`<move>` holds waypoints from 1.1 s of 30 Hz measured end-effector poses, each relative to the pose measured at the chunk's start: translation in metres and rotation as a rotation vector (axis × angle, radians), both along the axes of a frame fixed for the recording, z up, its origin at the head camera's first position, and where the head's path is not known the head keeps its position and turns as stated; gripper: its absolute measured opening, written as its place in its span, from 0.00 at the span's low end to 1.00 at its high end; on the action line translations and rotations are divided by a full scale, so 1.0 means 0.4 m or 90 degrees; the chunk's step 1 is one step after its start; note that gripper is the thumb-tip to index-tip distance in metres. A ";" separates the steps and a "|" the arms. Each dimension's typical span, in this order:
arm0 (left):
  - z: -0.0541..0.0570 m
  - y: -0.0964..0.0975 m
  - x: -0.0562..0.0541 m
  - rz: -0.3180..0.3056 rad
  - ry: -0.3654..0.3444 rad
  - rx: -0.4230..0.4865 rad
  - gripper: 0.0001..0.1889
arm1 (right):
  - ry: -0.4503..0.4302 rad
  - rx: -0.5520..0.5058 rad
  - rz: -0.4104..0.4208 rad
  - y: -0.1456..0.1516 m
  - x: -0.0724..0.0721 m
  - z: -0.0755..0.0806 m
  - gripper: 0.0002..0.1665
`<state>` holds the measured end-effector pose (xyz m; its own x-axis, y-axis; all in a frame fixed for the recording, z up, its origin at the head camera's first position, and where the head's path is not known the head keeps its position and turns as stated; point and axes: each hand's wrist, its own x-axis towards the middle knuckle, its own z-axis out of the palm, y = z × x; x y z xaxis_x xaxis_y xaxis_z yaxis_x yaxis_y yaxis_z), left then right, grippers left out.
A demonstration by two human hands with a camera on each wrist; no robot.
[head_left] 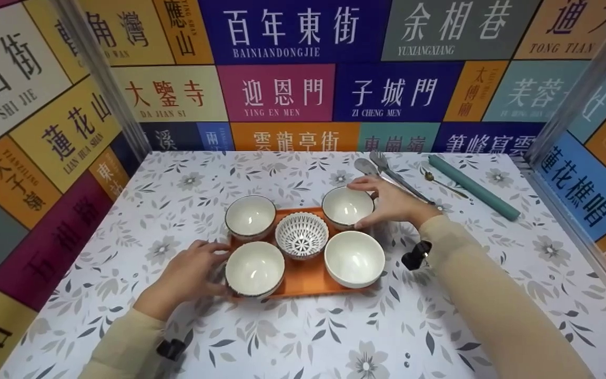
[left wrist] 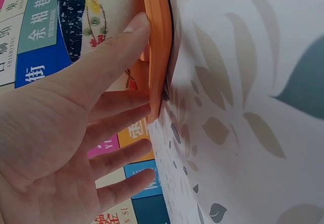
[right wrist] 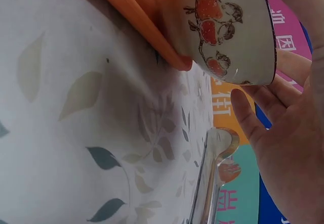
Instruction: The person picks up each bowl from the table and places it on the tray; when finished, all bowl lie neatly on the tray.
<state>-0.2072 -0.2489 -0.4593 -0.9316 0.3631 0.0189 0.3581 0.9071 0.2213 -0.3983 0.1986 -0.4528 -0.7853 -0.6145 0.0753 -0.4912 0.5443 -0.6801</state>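
Observation:
Five bowls sit on an orange tray (head_left: 303, 281). My right hand (head_left: 395, 202) holds the back right bowl (head_left: 346, 205) by its rim, thumb in front and fingertips at the far side. The right wrist view shows a cream bowl (right wrist: 228, 37) with orange fruit and bird drawings beside the hand. At the tray's left end is my left hand (head_left: 195, 268), close to the front left bowl (head_left: 254, 268). In the left wrist view its thumb lies against the tray rim (left wrist: 159, 42), the other fingers spread and straight.
A patterned small bowl (head_left: 302, 237) stands mid-tray, with the back left bowl (head_left: 250, 217) and front right bowl (head_left: 354, 259) around it. Behind lie a spoon (head_left: 366, 167), a fork (head_left: 382, 162), a small gold spoon (head_left: 445, 183) and a teal roll (head_left: 474, 187).

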 end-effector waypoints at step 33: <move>-0.016 -0.014 -0.002 0.032 -0.087 0.117 0.34 | -0.002 -0.076 -0.138 0.109 0.064 -0.044 0.41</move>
